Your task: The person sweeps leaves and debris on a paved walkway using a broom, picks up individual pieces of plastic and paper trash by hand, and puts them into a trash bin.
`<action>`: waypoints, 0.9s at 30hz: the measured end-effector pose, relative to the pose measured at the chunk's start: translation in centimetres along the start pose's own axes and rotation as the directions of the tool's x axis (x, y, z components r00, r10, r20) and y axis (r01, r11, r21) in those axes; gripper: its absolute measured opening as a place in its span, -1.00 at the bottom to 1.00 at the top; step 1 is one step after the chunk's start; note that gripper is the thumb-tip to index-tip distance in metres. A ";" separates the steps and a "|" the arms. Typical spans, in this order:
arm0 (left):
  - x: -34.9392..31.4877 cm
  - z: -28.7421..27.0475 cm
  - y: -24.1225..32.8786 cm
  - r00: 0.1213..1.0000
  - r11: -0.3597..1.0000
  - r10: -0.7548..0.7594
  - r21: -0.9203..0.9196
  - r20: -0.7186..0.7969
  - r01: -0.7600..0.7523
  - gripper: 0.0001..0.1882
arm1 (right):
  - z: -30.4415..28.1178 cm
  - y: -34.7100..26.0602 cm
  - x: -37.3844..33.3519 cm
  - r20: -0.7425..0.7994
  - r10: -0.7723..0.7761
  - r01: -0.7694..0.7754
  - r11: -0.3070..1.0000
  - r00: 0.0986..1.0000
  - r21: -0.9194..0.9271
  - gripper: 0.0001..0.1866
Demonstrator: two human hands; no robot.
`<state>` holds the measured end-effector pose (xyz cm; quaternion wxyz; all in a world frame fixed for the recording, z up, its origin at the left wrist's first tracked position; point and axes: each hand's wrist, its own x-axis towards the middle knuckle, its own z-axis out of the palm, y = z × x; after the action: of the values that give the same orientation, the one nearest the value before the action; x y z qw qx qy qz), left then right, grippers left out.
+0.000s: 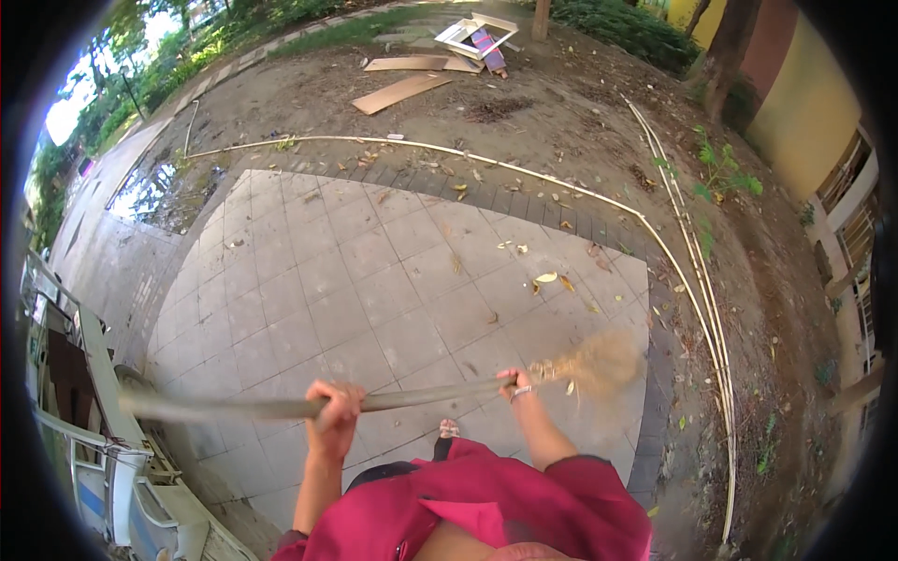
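A long wooden-handled broom (430, 395) lies across in front of me, nearly level. My left hand (337, 402) is closed round the middle of its handle. Farther right, my right hand (514, 381) grips the handle close to the head. The straw bristles (603, 365) spread out at the right, blurred by motion, over the paving near its right edge. At the left the handle's far end is blurred too. Fallen yellow leaves (545, 278) lie scattered on the tiles (393, 327), mostly beyond the bristles.
Long pale poles (692, 252) edge the paving at the far side and right, with bare soil beyond. A white vehicle-like frame (103, 439) stands close at the left. Flat boards (402, 93) and a white frame (477, 35) lie far ahead. A puddle (164, 196) is at the far left.
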<state>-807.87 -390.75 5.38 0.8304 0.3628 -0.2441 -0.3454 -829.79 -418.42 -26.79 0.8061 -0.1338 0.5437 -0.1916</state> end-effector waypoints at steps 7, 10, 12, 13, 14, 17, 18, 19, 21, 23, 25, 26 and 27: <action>7.6 -0.8 -2.8 0.961 0.961 0.224 0.130 0.161 -0.246 -0.84 | 12.4 -16.8 6.0 0.316 -0.310 0.247 0.943 0.897 0.225 -0.79; 9.9 -6.4 1.2 0.956 0.946 0.294 0.133 0.020 -0.294 -0.83 | 18.7 -14.5 2.8 0.407 -0.219 0.012 0.892 0.887 0.453 -0.83; 11.1 -10.6 4.0 0.952 0.956 0.289 -0.016 -0.097 -0.292 -0.88 | 20.9 -11.1 -0.9 0.314 -0.202 0.072 0.921 0.928 0.382 -0.87; 12.0 -13.0 5.1 0.956 0.960 0.255 -0.083 -0.145 -0.269 -0.90 | 20.7 -9.2 -1.3 0.268 -0.182 0.038 0.884 0.946 0.466 -0.89; 12.9 -15.4 5.8 0.956 0.957 0.221 -0.147 -0.195 -0.251 -0.92 | 20.1 -6.7 -1.6 0.227 -0.154 0.006 0.839 0.962 0.543 -0.90; 16.3 -22.0 7.2 0.953 0.965 0.027 -0.243 -0.302 -0.104 -0.97 | 17.8 0.3 -4.2 0.224 -0.068 -0.063 0.845 0.972 0.531 -0.86; 17.2 -22.8 7.3 0.937 0.967 -0.032 -0.249 -0.349 -0.059 -0.96 | 16.8 2.1 -5.4 0.194 0.003 -0.096 0.875 0.981 0.475 -0.81; 18.8 -22.7 6.7 0.916 0.962 -0.105 -0.273 -0.387 -0.005 -0.94 | 13.9 3.9 -4.7 0.014 0.004 -0.011 0.799 1.000 0.602 -0.78; 21.4 -24.0 5.3 0.939 0.948 -0.234 -0.274 -0.251 0.163 -0.88 | 8.6 8.0 -2.0 -0.318 0.130 0.152 0.673 0.939 0.723 -0.75; 23.5 -23.2 4.7 0.916 0.931 -0.328 -0.240 -0.229 0.274 -0.91 | 5.4 11.8 -0.6 -0.525 0.283 0.243 0.648 0.803 0.722 -0.75; 25.8 -22.6 5.8 0.925 0.939 -0.320 -0.201 -0.206 0.281 -0.92 | 5.6 15.1 0.8 -0.501 0.299 0.186 0.680 0.812 0.709 -0.75; 26.0 -22.9 7.0 0.923 0.940 -0.332 -0.154 -0.194 0.306 -0.94 | 6.4 17.1 1.9 -0.442 0.300 0.111 0.711 0.845 0.694 -0.75; 26.2 -24.4 8.4 0.933 0.953 -0.286 -0.161 -0.216 0.255 -0.93 | 8.0 18.9 3.3 -0.356 0.275 0.020 0.766 0.893 0.642 -0.75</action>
<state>-771.74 -395.61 0.87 0.8198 0.3765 -0.0677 -0.4261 -818.18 -403.04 -34.59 0.6747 0.2275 0.6196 -0.3304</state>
